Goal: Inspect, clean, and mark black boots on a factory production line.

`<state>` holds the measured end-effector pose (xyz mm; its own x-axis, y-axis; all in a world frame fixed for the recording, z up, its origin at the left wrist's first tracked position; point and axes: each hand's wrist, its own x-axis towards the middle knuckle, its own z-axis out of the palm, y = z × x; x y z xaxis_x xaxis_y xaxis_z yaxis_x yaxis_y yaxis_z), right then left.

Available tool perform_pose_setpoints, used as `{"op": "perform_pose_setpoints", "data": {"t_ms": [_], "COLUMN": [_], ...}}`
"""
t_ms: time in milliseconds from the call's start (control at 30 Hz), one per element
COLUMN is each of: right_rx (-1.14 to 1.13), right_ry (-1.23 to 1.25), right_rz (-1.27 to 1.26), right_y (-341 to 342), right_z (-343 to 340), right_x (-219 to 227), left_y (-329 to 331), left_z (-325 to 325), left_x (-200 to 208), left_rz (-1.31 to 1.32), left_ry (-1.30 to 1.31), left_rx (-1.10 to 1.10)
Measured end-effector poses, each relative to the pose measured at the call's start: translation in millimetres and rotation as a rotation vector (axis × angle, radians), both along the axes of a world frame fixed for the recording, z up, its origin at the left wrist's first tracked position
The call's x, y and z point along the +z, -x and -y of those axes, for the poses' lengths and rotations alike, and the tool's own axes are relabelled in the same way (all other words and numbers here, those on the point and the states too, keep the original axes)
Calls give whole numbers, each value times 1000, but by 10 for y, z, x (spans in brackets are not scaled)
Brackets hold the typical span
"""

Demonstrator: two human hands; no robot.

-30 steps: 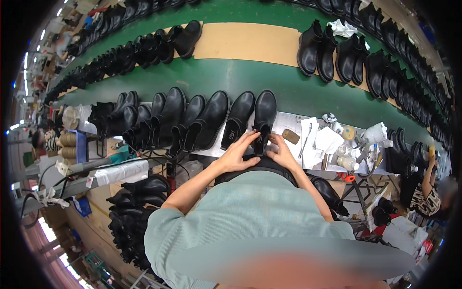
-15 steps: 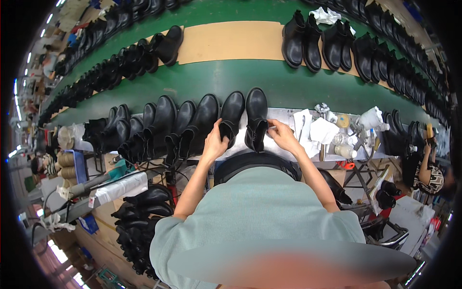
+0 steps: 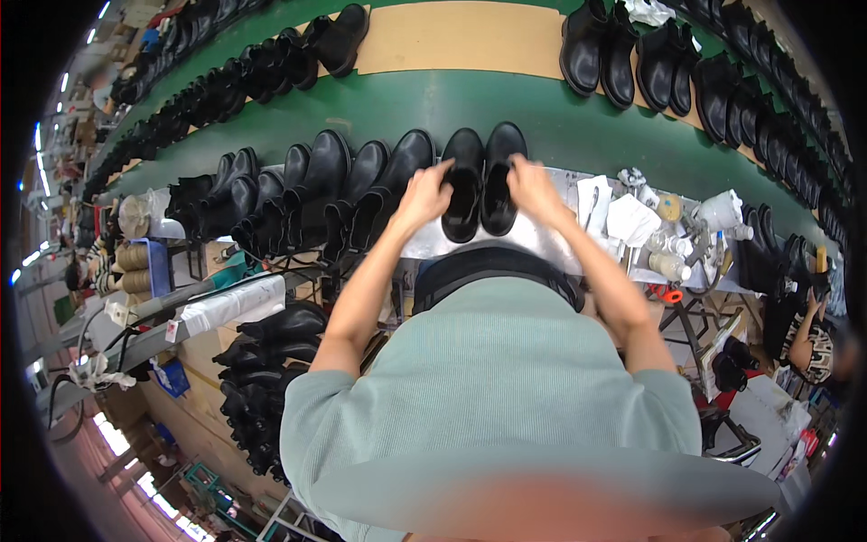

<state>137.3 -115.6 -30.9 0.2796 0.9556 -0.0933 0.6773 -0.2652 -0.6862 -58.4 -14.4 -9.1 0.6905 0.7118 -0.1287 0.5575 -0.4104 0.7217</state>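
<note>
A pair of black ankle boots stands side by side on the metal-topped bench edge in front of me, toes pointing away, dark openings toward me. My left hand (image 3: 426, 193) has its fingers curled at the outer side of the left boot (image 3: 463, 148), gripping near its opening. At the outer side of the right boot (image 3: 506, 143) is my right hand (image 3: 538, 193); its fingertips are smeared by motion, so I cannot tell whether they grip or only touch. Left of my left hand, several more black boots (image 3: 330, 164) stand in a row.
Beyond lies a green surface (image 3: 397, 104) with a tan board (image 3: 461, 41) and long boot rows. To the right are white papers (image 3: 632, 219), plastic bottles (image 3: 670, 266) and an orange-red ring (image 3: 671, 295). More boots (image 3: 262, 379) are stacked low on the left.
The left boot has straightened from a slant and now stands parallel to the right one. Both hands have moved forward along the boots' sides. The whole view has shifted.
</note>
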Motion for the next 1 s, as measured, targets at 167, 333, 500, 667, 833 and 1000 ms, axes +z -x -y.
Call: {"op": "perform_pose_setpoints", "data": {"t_ms": [167, 333, 500, 667, 833, 1000], "right_rx": [117, 155, 119, 138, 138, 143], "right_ry": [354, 517, 591, 634, 643, 650], "right_rz": [-328, -442, -454, -580, -587, -583], "right_y": [-603, -908, -1005, -1060, -1076, -1103], "right_z": [-738, -1034, -1160, -1121, -1136, -1147], "right_x": [655, 876, 917, 903, 803, 794], "left_y": [-437, -670, -782, -817, -835, -848], "left_z": [-568, -847, -1015, -1044, -1025, -1032], "left_x": [619, 976, 940, 906, 918, 924], "left_rz": [-15, -135, -137, -194, -197, -174], "left_ry": [603, 683, 733, 766, 801, 836], "left_rx": [81, -6, 8, 31, 37, 48]}}
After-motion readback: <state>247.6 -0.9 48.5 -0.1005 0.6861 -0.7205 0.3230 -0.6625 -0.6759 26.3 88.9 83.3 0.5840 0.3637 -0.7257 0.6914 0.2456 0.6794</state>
